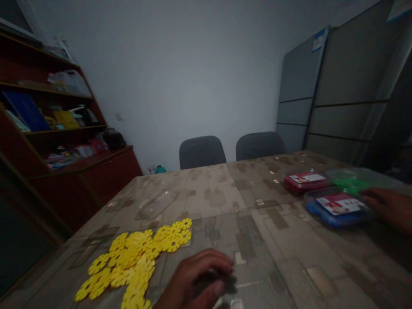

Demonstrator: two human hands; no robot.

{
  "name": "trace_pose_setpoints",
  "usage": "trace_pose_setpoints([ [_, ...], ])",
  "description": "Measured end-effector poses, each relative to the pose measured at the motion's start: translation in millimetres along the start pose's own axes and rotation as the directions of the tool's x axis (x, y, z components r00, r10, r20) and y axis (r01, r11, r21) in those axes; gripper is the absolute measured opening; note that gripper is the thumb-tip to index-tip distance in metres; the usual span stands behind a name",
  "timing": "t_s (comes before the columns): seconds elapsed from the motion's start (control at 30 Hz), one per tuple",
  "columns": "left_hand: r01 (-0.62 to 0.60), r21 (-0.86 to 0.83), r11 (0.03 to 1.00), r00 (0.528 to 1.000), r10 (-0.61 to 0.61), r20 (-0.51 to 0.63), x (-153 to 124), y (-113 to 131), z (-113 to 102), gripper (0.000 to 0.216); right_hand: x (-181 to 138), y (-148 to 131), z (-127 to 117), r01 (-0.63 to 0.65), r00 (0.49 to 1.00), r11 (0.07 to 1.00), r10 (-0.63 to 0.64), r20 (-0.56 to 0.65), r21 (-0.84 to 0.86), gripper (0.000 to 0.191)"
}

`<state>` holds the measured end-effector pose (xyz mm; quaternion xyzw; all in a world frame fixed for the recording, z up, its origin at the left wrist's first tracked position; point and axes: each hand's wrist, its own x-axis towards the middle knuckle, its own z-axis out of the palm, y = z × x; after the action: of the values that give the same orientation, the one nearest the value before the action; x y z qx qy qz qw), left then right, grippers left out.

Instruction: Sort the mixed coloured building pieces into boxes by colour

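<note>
My left hand [199, 277] is low over the table at the bottom middle. Its fingers are curled forward with the thumb apart, and I see nothing between them. To its left lies a spread pile of yellow notched plastic discs [135, 253]. My right hand [391, 208] reaches in from the right edge, fingers stretched toward two clear plastic boxes. One is a box with blue contents [337, 208] and a printed label; the other is a box with green contents [349, 182] behind it. Whether the fingertips touch either box is hard to tell in the blur.
A labelled box with red contents [304, 181] stands beside the blue one. An empty clear plastic tray [157, 204] lies behind the discs. The patterned tablecloth [212, 197] covers the table. Two grey chairs [202, 152] stand at its far edge, with a shelf cabinet [106, 171] at left.
</note>
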<state>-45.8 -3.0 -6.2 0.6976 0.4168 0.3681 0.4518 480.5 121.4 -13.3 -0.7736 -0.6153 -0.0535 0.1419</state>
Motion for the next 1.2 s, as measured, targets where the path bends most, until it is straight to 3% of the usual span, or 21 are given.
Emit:
trace_pose_setpoints([
  [0.07,0.014,-0.147,0.989,0.996,-0.001,0.094,42.1,3.4,32.2,0.019,-1.3,2.1,6.1,0.011,1.000,0.998,-0.009,0.025,-0.057,0.037],
  [0.2,0.214,-0.394,0.894,0.972,-0.154,0.178,110.3,-5.9,86.4,0.026,5.5,4.3,16.5,0.010,1.000,0.976,-0.013,-0.014,-0.219,0.044],
  [0.37,0.343,-0.456,0.821,0.933,-0.243,0.264,163.3,-10.3,131.8,0.040,13.9,-1.7,20.2,0.006,1.000,0.969,-0.002,0.015,-0.248,0.045],
  [0.57,0.413,-0.498,0.762,0.910,-0.320,0.264,187.5,-8.6,152.7,0.046,5.4,-16.5,7.8,-0.063,0.998,0.957,0.067,0.005,-0.282,0.046],
  [0.73,0.444,-0.555,0.703,0.896,-0.352,0.271,204.6,-5.6,176.3,0.041,-4.3,-30.2,-2.8,0.035,0.999,0.947,-0.030,0.022,-0.320,0.038],
  [0.9,0.493,-0.601,0.630,0.869,-0.388,0.306,223.5,6.7,200.6,0.028,-12.5,-45.7,5.8,0.082,0.996,0.950,-0.071,0.048,-0.301,0.036],
  [1.2,0.527,-0.573,0.627,0.846,-0.449,0.286,229.5,9.4,201.0,0.033,-16.0,-66.2,7.8,0.208,0.978,0.961,-0.198,0.070,-0.183,0.034],
])
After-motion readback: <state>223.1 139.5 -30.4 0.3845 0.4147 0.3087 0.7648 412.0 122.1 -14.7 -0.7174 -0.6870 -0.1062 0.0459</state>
